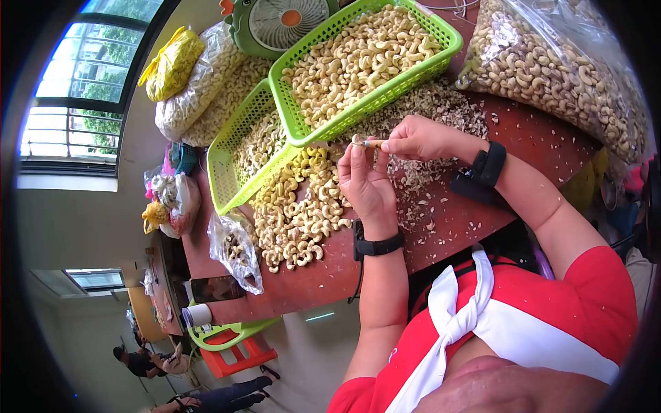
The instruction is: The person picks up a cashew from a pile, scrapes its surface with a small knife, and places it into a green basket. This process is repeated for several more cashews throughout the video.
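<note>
Left hand (367, 180) observed pinching one cashew (357, 139) just beside the near wall of the large green basket (379, 95). Right hand (416, 138) closed on a small-bladed tool (375, 143), blade at the nut. Loose cashews (292, 224) lie near-left of the basket; skin fragments (451, 110) along its near side.

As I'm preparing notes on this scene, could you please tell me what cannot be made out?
All in the head view:
Tool: the right hand covers part of its handle, and its tip is too small to make out.
Small piece at the left hand: too small, and partly covered by fingers, to judge its condition.
Large clear bag of cashews: cut off by the top edge.
Background person: partly cut off by the bottom edge.
</note>
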The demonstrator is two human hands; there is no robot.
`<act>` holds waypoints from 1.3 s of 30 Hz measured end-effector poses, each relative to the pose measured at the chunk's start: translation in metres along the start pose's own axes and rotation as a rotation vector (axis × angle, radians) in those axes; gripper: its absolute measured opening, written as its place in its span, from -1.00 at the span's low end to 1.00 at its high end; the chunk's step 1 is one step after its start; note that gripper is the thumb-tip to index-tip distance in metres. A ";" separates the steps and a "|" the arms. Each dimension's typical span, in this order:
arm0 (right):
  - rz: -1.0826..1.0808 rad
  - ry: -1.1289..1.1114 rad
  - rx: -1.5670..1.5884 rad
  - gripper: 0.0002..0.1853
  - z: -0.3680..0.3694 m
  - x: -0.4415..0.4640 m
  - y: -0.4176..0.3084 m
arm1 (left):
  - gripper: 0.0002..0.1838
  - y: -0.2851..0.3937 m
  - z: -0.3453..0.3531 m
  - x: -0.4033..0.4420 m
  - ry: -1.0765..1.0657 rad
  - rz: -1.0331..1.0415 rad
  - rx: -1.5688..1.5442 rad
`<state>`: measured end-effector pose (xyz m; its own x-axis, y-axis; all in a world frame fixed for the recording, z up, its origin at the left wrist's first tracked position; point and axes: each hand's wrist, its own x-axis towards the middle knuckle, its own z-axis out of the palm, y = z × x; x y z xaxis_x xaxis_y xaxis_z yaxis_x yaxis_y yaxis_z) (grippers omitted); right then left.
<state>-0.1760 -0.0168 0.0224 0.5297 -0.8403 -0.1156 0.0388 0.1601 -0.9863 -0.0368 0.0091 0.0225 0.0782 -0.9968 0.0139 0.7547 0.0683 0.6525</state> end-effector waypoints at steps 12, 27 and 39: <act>-0.003 0.013 -0.060 -0.66 0.003 0.000 -0.001 | -0.85 -0.002 -0.003 0.000 0.035 0.014 0.038; -0.037 0.005 -0.060 -0.67 0.003 0.002 0.006 | -0.75 0.004 -0.002 0.003 0.005 -0.070 0.045; -0.016 0.060 -0.148 -0.70 0.003 0.001 0.002 | -0.82 0.000 -0.006 0.002 0.084 -0.033 0.033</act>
<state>-0.1731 -0.0158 0.0202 0.4784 -0.8722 -0.1019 -0.0809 0.0718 -0.9941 -0.0333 0.0078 0.0181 0.1091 -0.9915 -0.0709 0.7360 0.0326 0.6762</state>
